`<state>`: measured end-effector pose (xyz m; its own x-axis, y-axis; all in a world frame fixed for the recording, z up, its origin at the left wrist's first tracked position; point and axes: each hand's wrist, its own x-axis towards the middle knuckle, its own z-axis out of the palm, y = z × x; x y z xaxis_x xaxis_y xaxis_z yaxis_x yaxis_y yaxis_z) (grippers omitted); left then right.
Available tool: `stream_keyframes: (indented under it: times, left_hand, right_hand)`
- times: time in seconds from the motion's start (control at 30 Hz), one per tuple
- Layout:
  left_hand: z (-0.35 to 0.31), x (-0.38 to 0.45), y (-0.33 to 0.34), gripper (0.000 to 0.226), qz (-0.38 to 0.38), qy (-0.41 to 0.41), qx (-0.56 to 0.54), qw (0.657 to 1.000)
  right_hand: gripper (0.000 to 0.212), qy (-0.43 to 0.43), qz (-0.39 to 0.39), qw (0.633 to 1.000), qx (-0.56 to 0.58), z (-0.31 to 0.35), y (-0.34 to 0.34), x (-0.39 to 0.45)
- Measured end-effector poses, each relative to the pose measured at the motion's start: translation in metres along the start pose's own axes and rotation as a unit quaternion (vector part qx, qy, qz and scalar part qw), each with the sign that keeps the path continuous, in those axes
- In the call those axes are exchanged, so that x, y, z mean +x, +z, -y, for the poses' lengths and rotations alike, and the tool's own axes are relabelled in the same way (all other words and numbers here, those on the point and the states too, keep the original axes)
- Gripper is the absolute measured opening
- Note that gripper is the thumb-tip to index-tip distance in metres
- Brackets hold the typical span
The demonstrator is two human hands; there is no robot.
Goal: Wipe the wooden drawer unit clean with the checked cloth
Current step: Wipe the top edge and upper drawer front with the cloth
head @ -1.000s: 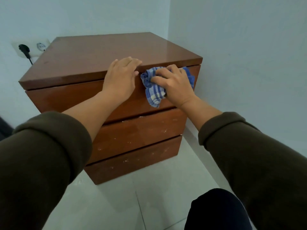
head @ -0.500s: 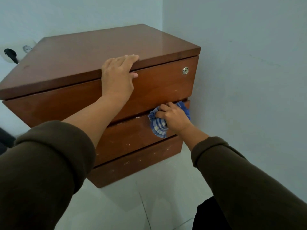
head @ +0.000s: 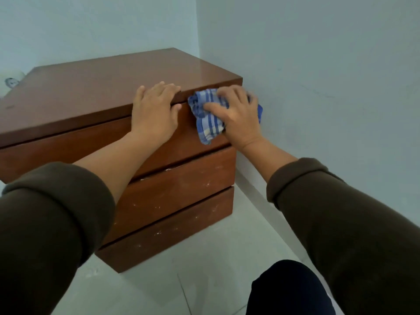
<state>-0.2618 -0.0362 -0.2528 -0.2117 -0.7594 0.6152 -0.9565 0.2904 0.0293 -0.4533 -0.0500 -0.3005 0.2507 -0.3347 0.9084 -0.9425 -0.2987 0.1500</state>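
Pale blue-grey walls (head: 318,64) meet in a corner at the far side of the room. Low on the far wall, at the left edge, a white wall socket (head: 13,80) shows, partly cut off and blurred. The floor (head: 204,269) is laid with pale glossy tiles, a thin dark joint line running across the near part. A pale skirting strip (head: 252,189) runs along the foot of the right wall.

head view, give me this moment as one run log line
left hand: flat on drawer unit top edge | right hand: presses checked cloth on top drawer front | lower drawers: white specks
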Motion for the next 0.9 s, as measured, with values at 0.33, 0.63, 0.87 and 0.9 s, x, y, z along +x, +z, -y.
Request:
stream_keyframes:
  times: [0.33,0.63,0.87,0.9]
  left_hand:
    - [-0.029,0.027,0.027,0.044,-0.009,0.022,0.016,1.000]
    - [-0.030,0.024,0.032,0.044,-0.040,0.019,0.013,0.999]
    - [-0.026,0.022,0.022,0.056,0.019,0.045,0.022,0.999]
    - [-0.023,0.021,0.018,0.058,0.037,0.058,0.024,0.997]
  right_hand:
    - [0.041,0.064,0.078,0.992,0.077,-0.011,0.034,-0.026]
    - [0.042,0.079,0.211,0.968,0.107,0.009,0.048,-0.078]
    - [0.042,0.063,0.483,0.871,0.059,0.021,0.023,-0.082]
    - [0.042,0.059,0.478,0.875,0.053,0.026,0.019,-0.080]
